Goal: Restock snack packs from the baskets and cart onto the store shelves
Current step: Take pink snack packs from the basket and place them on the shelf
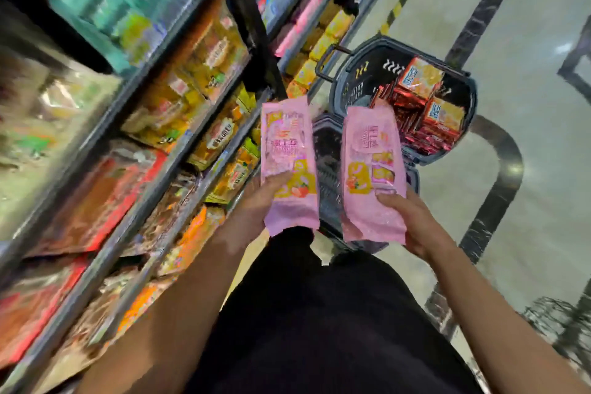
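Above basket point(345, 99) | each hand grips pink pack | writing blurred

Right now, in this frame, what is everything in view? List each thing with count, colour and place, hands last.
pink snack packs: two, pink with yellow panels, one in each hand; left one, right one
upper basket: one, dark grey, on the floor ahead
red snack packs: several, red and orange, stacked in the upper basket
lower basket: one, dark, behind the pink packs; contents hidden
store shelves: dark rails, on the left, blurred
yellow packs: many, middle shelf
teal packs: several, top shelf
floor: pale, with dark stripes
left hand: grips left pack's lower end
right hand: grips right pack's lower end
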The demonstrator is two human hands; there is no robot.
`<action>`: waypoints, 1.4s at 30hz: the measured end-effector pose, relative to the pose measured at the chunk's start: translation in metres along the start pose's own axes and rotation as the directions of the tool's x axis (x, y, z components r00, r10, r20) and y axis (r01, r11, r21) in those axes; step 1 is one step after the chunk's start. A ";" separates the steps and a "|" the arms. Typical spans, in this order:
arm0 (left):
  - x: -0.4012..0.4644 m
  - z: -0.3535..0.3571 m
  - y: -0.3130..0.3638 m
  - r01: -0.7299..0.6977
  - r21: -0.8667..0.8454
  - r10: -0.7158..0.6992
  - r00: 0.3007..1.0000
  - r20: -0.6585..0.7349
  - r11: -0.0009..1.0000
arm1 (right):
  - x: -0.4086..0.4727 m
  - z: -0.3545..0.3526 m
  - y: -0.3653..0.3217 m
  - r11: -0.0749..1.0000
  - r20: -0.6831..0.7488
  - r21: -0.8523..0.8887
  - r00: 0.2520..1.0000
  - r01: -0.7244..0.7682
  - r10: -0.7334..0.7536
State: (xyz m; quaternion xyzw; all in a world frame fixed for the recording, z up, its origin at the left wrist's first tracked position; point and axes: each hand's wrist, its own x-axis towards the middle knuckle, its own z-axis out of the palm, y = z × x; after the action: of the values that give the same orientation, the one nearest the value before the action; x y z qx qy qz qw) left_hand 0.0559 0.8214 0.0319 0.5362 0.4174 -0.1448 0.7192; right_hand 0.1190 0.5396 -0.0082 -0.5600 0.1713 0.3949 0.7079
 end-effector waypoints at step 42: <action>-0.230 -0.302 0.191 -0.065 0.994 0.934 0.352 -0.060 0.088 | -0.034 0.377 -0.342 -0.227 0.693 -0.538 0.273 0.812 -0.667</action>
State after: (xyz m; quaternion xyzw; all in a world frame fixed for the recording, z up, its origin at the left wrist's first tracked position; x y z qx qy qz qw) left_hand -0.0934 1.1090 0.3071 0.9477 0.2522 0.1902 0.0456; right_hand 0.2792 0.8566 0.3581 -0.7777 -0.4795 -0.0534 0.4030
